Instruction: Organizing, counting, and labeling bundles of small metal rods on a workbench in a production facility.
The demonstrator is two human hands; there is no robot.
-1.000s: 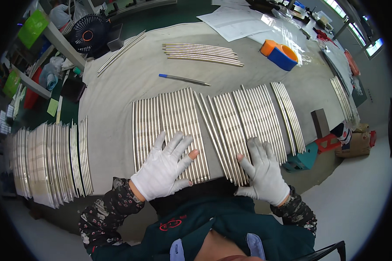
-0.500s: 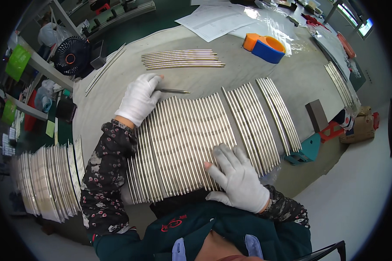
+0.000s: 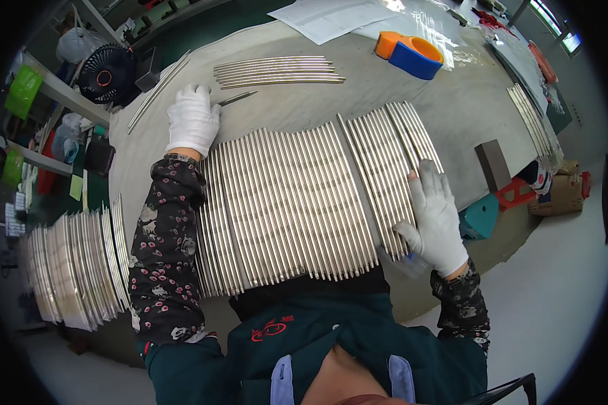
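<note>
Side by side on the grey table lie many slim silvery metal rods [image 3: 290, 202], in a wide block. Narrow gaps set off a group of rods [image 3: 375, 175] at its right. My right hand [image 3: 439, 219], white-gloved, has its fingers stretched along the outer right edge of that group, with the thumb over the rods' near ends. Beyond the block's far left corner is my left hand [image 3: 194, 120], also gloved, its fingers curled down around a slim, pointed, pen-like tool [image 3: 240, 97]. The tool's tip sticks out to the right; the gripped end is hidden.
More rods [image 3: 277, 71] lie across the far table, with a few rods [image 3: 159, 91] slanting at far left and wrapped rods [image 3: 78, 270] at the left. An orange-and-blue tape dispenser [image 3: 412, 55], papers [image 3: 331, 19], a dark block [image 3: 492, 165] and a black fan [image 3: 107, 74] stand around.
My right hand has moved right and away from me, from the block's near edge to its right side. The outermost rods sit closer to their neighbours. My left hand moved farther out with the pen-like tool.
</note>
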